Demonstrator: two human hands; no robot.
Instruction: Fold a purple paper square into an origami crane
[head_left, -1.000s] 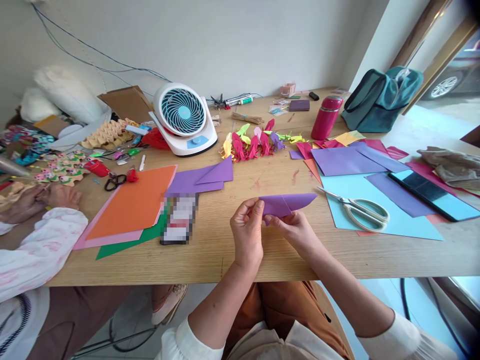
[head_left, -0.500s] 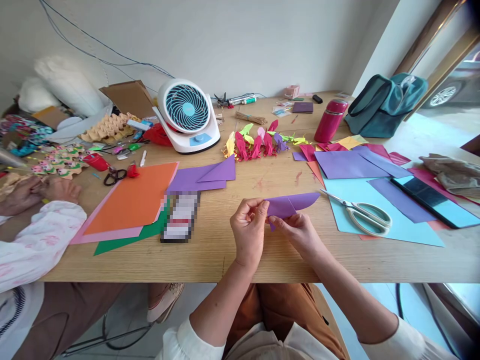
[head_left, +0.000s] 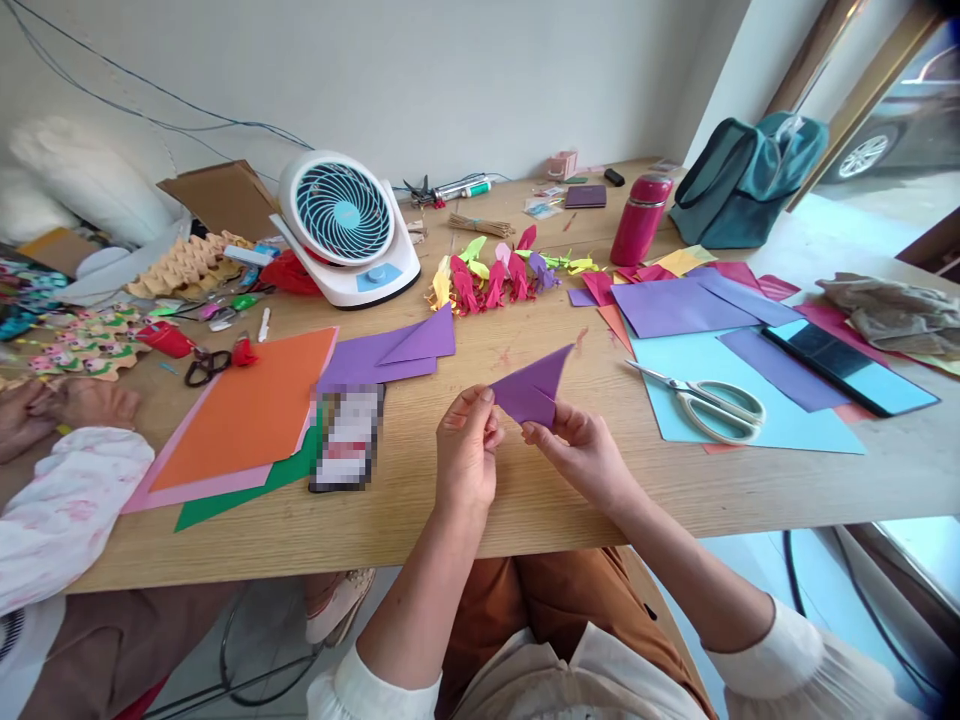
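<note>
Between my two hands is a piece of folded purple paper [head_left: 531, 386], held above the table [head_left: 420, 520] near its front edge. My left hand [head_left: 466, 440] pinches its left corner between thumb and fingers. At the paper's lower right, my right hand [head_left: 577, 445] grips the edge, thumb towards me. The paper's upper right corner rises to a point. Right of my hands, white-handled scissors [head_left: 720, 408] lie on light blue paper [head_left: 795, 440]. Left of them lie purple sheets [head_left: 352, 362], one with a folded corner.
A fan [head_left: 346, 225] stands at the back left. Colourful folded paper flowers [head_left: 491, 280] lie mid-table, near a pink bottle [head_left: 641, 220] and a teal bag [head_left: 750, 185]. Orange paper [head_left: 247, 410] and a phone [head_left: 346, 440] lie left. Another person's hands [head_left: 67, 405] are at far left.
The purple paper has turned in my hands; its right end now points up instead of lying level. Both hands have shifted slightly left in view. The camera view has tilted a little.
</note>
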